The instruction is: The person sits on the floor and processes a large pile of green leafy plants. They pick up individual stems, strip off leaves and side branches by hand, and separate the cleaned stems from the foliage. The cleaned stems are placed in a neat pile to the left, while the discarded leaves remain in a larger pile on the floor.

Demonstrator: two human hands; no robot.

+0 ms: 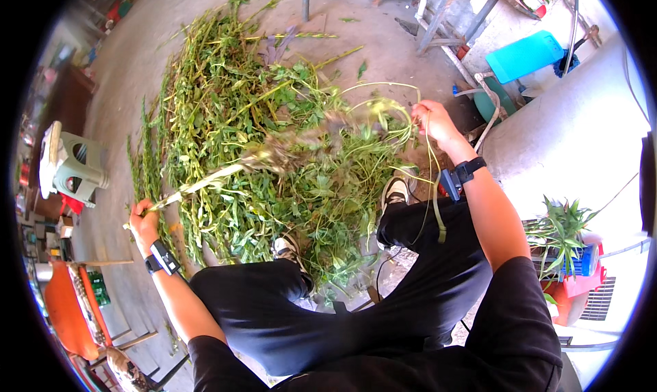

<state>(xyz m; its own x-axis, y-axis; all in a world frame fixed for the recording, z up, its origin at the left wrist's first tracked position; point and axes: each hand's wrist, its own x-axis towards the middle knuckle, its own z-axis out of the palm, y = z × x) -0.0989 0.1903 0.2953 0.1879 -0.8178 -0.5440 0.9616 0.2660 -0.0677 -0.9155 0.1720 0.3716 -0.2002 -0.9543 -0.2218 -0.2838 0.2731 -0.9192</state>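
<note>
My left hand (pixel 143 221), at the left, is closed on the bare end of a pale green plant stalk (pixel 210 179). The stalk slants up and right over the pile, and its leafy part is blurred. At the right, my right hand (pixel 430 119) grips a bunch of thin green stems (pixel 403 130); some loop above it and a few hang down past the wrist. Whether these stems join the stalk is hidden by blur. A wide heap of cut leafy plants (pixel 205 120) covers the floor between and beyond my hands, reaching my shoes.
A light green plastic stool (pixel 82 161) and an orange-backed chair (pixel 66 310) stand at the left. To the right are a blue plastic board (pixel 523 57), a green basin (pixel 495 100), pipes and a potted plant (pixel 562 233). A metal leg (pixel 306 1) rises beyond the heap.
</note>
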